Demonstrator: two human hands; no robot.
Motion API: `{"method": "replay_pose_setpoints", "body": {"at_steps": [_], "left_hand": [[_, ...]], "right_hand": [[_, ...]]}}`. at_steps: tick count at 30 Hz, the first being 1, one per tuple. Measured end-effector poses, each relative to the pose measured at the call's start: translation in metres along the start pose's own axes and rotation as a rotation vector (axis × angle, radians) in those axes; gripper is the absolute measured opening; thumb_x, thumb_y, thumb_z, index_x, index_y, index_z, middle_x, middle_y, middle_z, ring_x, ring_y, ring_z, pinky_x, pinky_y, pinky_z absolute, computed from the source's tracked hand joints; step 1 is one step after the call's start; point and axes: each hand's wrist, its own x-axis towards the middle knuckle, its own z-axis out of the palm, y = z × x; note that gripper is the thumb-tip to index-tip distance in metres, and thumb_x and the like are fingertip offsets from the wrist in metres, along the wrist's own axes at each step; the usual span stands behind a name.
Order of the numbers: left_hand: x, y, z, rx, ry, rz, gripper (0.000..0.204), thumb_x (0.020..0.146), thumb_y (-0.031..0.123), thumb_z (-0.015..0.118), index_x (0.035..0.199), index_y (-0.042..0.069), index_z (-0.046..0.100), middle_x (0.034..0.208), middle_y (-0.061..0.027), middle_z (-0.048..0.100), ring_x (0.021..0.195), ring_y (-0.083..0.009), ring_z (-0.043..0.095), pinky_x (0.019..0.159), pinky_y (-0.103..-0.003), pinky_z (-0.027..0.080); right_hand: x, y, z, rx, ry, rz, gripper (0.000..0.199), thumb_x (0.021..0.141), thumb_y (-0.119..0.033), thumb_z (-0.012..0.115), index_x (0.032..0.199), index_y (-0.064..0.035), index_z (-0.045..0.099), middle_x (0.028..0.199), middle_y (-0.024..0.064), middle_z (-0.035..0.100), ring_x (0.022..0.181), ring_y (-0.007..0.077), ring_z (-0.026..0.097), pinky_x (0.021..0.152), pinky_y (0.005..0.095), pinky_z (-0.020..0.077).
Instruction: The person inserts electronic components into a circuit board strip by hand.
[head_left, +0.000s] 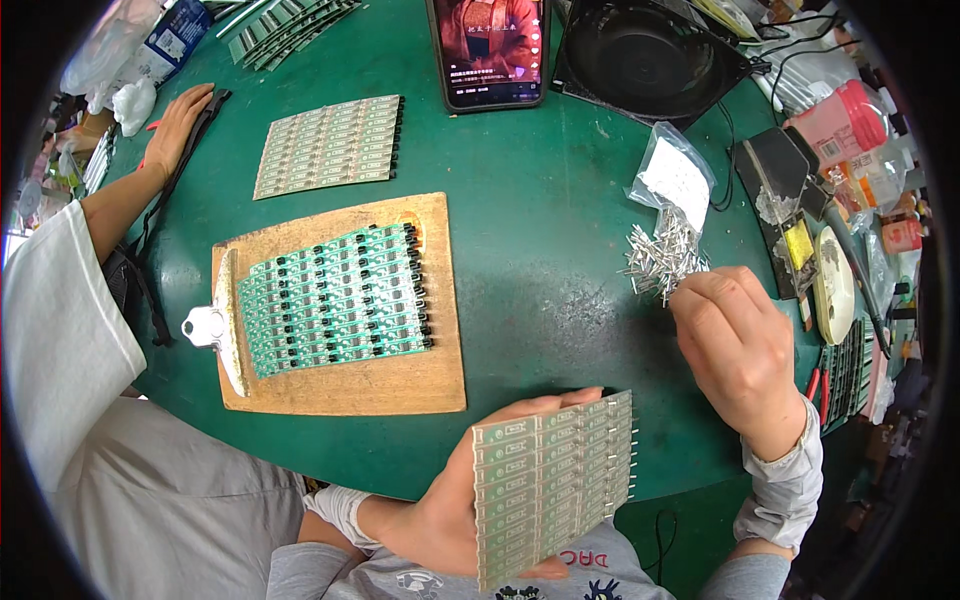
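the left hand (440, 508), toward 6 o'clock, holds a board (555, 485) in a firm grip: the palm is behind it, with fingertips showing past its top edge and a finger past its bottom edge. the board is toward 5 o'clock, tilted, its face of repeated green cells up, a row of thin metal pins standing out from its right edge.

the right hand (740, 350), at 3 o'clock, is bent down over the near edge of a heap of silver pins (660, 255). its fingers are drawn narrow and touch the heap; whether a pin is between them i cannot tell. the heap lies at the mouth of a clear bag (675, 175), at 2 o'clock.

at 9 o'clock a clipboard (440, 300) bears a second board (335, 300), green and set with black parts. a third board (330, 147), paler, lies on the green table (540, 240) between 10 and 11.

a phone (490, 55) stands at 12 o'clock, a black tray (640, 50) at 1. a yellow sponge (798, 243) sits between 2 and 3. at 10 o'clock another person's hand (178, 130) rests by a black strap (190, 150).
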Motion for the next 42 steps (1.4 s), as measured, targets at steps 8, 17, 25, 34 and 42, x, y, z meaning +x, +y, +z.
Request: {"method": "replay_pose_setpoints", "body": {"at_steps": [8, 17, 25, 34, 42], "left_hand": [[0.005, 0.004, -0.005, 0.024, -0.009, -0.014, 0.108, 0.07, 0.008, 0.089, 0.15, 0.004, 0.017, 0.158, -0.0271, 0.017, 0.146, -0.0366, 0.026, 0.115, -0.049, 0.03], [0.005, 0.004, -0.006, 0.079, -0.059, 0.006, 0.113, 0.068, 0.007, 0.091, 0.151, 0.004, 0.015, 0.157, -0.0269, 0.018, 0.147, -0.0353, 0.024, 0.115, -0.048, 0.031], [0.007, 0.011, -0.009, 0.127, -0.081, 0.004, 0.112, 0.068, 0.008, 0.091, 0.151, 0.003, 0.015, 0.157, -0.0275, 0.019, 0.147, -0.0372, 0.022, 0.115, -0.049, 0.031], [0.01, 0.02, -0.011, 0.33, -0.158, -0.171, 0.113, 0.068, 0.01, 0.091, 0.151, 0.003, 0.015, 0.157, -0.0285, 0.019, 0.146, -0.0367, 0.025, 0.115, -0.049, 0.03], [0.0, -0.013, -0.005, -0.015, -0.015, 0.057, 0.115, 0.066, 0.012, 0.093, 0.151, 0.003, 0.017, 0.157, -0.0278, 0.018, 0.146, -0.0352, 0.026, 0.115, -0.048, 0.031]], "right_hand": [[-0.001, -0.026, -0.013, 0.533, 0.168, 0.072, 0.03, 0.064, 0.006, 0.076, 0.092, -0.0004, 0.069, 0.088, 0.0115, 0.067, 0.073, 0.0256, 0.064, 0.064, 0.0329, 0.0536], [-0.001, -0.048, -0.008, 1.047, 0.025, 0.068, 0.024, 0.064, -0.003, 0.082, 0.087, -0.005, 0.073, 0.09, 0.0054, 0.064, 0.076, 0.0206, 0.059, 0.063, 0.0306, 0.0479], [-0.002, -0.049, -0.005, 1.101, 0.015, 0.045, 0.025, 0.064, -0.004, 0.082, 0.087, -0.0049, 0.073, 0.09, 0.0052, 0.064, 0.076, 0.0208, 0.058, 0.064, 0.031, 0.0478], [-0.003, -0.05, -0.005, 1.065, 0.016, 0.039, 0.023, 0.064, -0.007, 0.082, 0.085, -0.0048, 0.073, 0.089, 0.0055, 0.064, 0.075, 0.0212, 0.058, 0.063, 0.0311, 0.0479], [-0.003, -0.051, -0.003, 1.063, 0.038, 0.035, 0.023, 0.063, -0.007, 0.082, 0.084, -0.0049, 0.073, 0.088, 0.0055, 0.063, 0.074, 0.021, 0.058, 0.062, 0.0311, 0.0478]]}}
